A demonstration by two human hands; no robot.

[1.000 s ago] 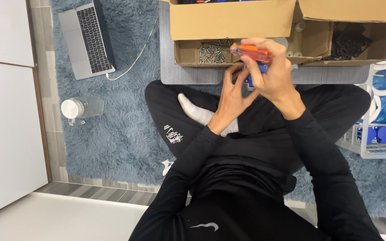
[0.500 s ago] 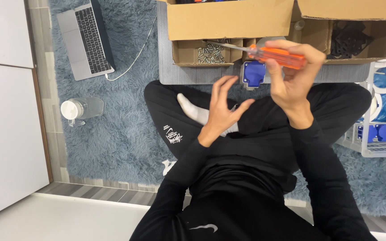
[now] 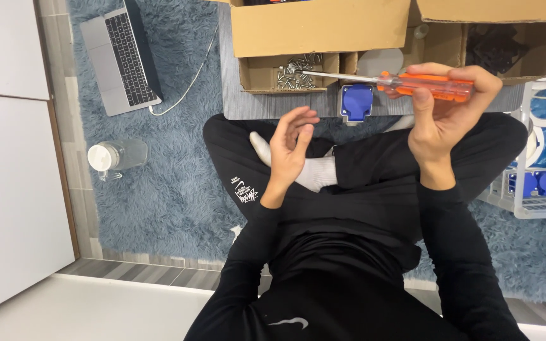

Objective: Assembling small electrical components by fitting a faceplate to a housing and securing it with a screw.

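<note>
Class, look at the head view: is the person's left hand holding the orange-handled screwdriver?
No, the right hand grips the screwdriver; the left hand is open and empty.

Brown cardboard boxes [image 3: 320, 28] — top; laptop [image 3: 121, 57] — left.

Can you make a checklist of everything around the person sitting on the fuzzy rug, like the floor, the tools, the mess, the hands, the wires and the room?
Surface: low grey board on a fluffy blue rug.
Job's things: orange-handled screwdriver, lying level, tip over the screws; blue socket on the board's edge.
Clutter: small cardboard box of screws; bigger cardboard boxes behind; clear bottle on its side.
Grippers: right hand grips the screwdriver handle; left hand open, holding nothing.
Cables: white cord running from the laptop.
Surroundings: white basket with blue parts at the right; white cabinet at the left.
</note>
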